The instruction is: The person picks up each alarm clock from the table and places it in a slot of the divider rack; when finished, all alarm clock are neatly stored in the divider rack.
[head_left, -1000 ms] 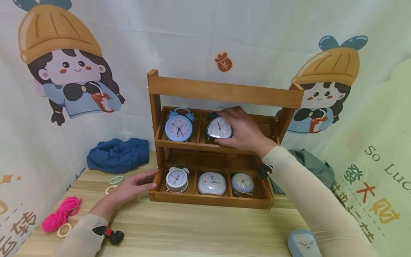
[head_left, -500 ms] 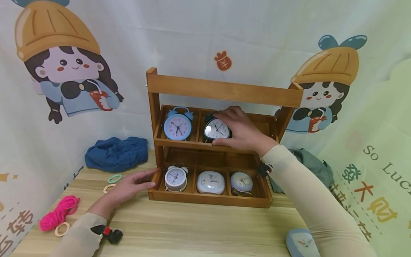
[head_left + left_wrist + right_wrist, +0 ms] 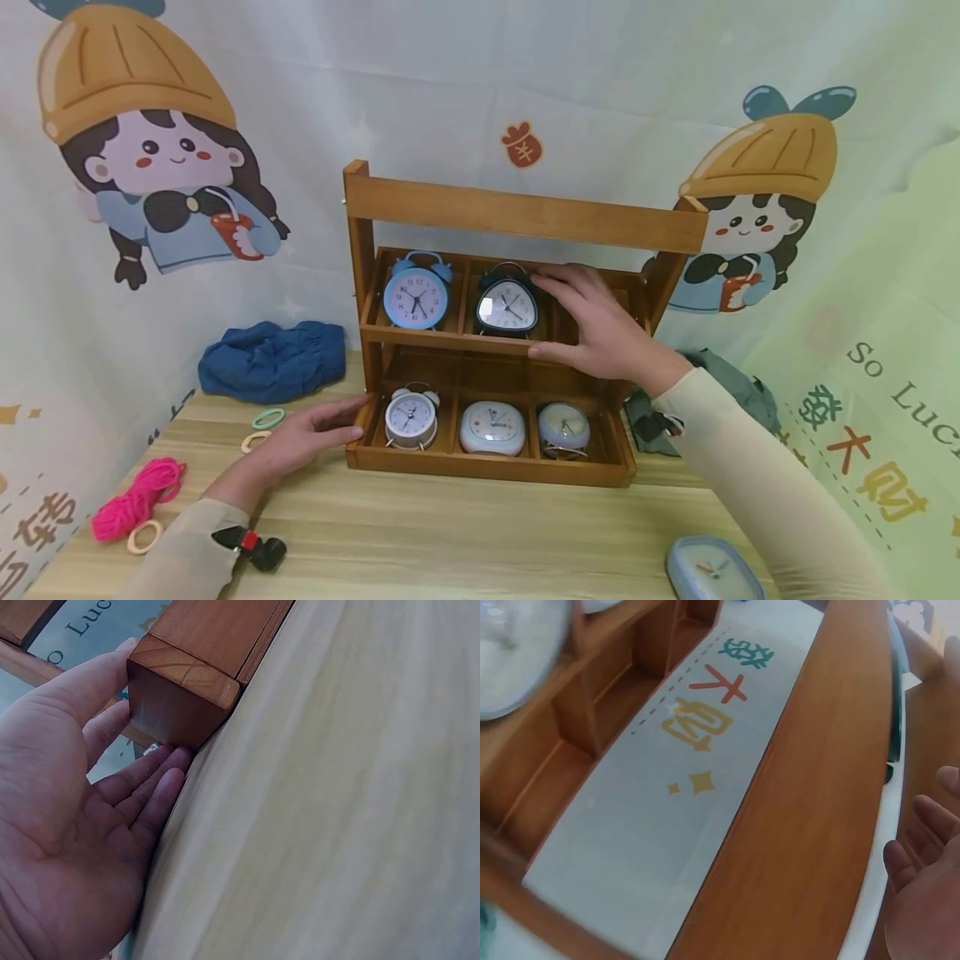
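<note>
My right hand is beside a dark-rimmed, rounded-triangle alarm clock, thumb and fingers spread and holding nothing. That clock stands in the upper tier's middle compartment of a brown wooden shelf. To its left is a blue twin-bell alarm clock. The lower tier holds a white twin-bell clock, a white rounded clock and a lavender round clock. My left hand rests against the shelf's left side, loosely extended fingers at the wooden corner in the left wrist view.
A light-blue square clock lies at the table's front right. Pink yarn, a wooden ring and a green ring lie at left. Blue cloth and grey-green cloth flank the shelf.
My right hand has let go of the dark-rimmed alarm clock and moved right, after shifting it slightly left in its compartment. The left hand has stayed at the shelf's side.
</note>
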`<state>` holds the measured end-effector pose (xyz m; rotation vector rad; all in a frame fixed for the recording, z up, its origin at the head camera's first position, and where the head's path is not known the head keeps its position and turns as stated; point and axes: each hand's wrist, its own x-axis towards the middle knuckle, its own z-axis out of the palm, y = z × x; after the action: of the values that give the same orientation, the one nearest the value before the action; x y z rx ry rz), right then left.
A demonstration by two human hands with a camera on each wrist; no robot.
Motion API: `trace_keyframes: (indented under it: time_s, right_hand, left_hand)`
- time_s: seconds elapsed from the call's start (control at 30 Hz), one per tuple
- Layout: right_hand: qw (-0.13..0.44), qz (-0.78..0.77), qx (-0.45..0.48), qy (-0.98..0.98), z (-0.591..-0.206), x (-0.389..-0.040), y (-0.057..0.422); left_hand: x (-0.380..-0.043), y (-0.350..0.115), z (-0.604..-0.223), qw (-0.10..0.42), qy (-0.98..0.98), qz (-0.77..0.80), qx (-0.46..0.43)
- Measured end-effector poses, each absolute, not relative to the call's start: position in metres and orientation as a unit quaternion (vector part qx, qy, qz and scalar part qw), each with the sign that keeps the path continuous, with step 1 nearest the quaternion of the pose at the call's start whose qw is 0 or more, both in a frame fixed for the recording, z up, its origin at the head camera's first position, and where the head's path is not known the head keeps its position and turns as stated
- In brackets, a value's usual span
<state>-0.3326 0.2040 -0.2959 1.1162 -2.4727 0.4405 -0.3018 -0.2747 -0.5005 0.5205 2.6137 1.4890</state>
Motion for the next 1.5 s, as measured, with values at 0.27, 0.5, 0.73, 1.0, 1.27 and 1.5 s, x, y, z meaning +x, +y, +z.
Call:
trace_keyframes:
  time_s: [0.27, 0.5, 0.73, 1.0, 1.27, 1.5]
  right_hand:
    - [0.242, 0.184, 0.442, -0.844, -0.321, -0.289, 0.263]
    - [0.24, 0.205, 0.43, -0.846, -0.35, -0.247, 0.307]
    - [0.192, 0.242, 0.38, -0.872, -0.387, -0.215, 0.339]
    - [0.12, 0.262, 0.36, -0.887, -0.425, -0.198, 0.363]
    - [-0.064, 0.343, 0.346, -0.871, -0.446, -0.185, 0.388]
    - [-0.209, 0.331, 0.302, -0.869, -0.445, -0.172, 0.406]
  left_hand:
    - [-0.301, -0.275, -0.497, 0.043, 0.847, 0.498, 0.18]
    - [-0.302, -0.276, -0.5, 0.044, 0.847, 0.498, 0.181]
    - [-0.303, -0.277, -0.5, 0.051, 0.846, 0.501, 0.174]
    - [-0.299, -0.274, -0.497, 0.045, 0.851, 0.493, 0.176]
    - [-0.3, -0.274, -0.498, 0.045, 0.852, 0.492, 0.174]
    - [-0.3, -0.274, -0.498, 0.045, 0.853, 0.488, 0.177]
